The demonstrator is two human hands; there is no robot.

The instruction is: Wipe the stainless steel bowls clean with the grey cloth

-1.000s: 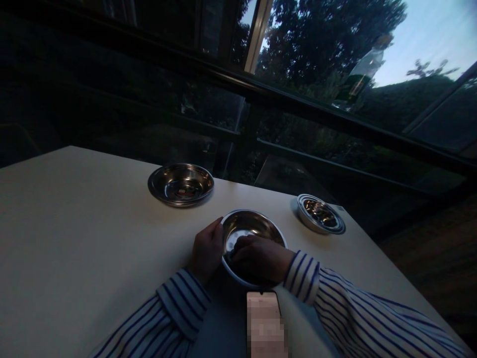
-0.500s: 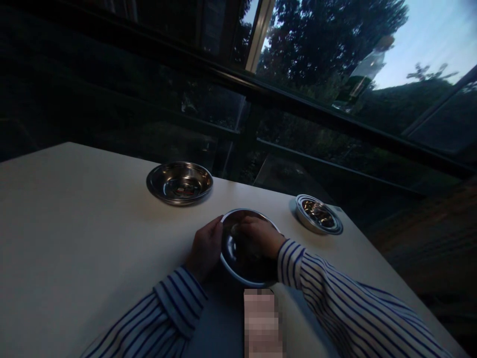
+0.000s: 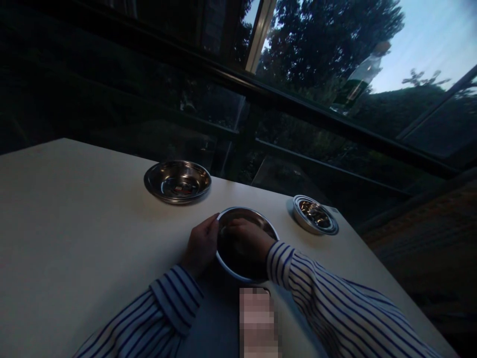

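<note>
A steel bowl (image 3: 261, 223) with a bright rim stands on the white table in front of me. My left hand (image 3: 203, 243) grips its left rim, thumb near the top edge. Inside the bowl is my right hand (image 3: 249, 238), its fingers bent down and closed against the inner left side. Whatever those fingers press or hold is too dark to make out. Both forearms wear blue-striped sleeves.
A wide steel dish (image 3: 178, 196) sits at the table's far edge. A smaller steel bowl (image 3: 313, 215) lies to the right near the corner. A phone-shaped, pixelated object (image 3: 257, 323) is close to me. Beyond the white table (image 3: 93, 209), a bottle (image 3: 359, 82) stands by the window.
My right hand has shifted left and slightly up inside the bowl. The left hand keeps its hold on the rim. The whole view has moved slightly.
</note>
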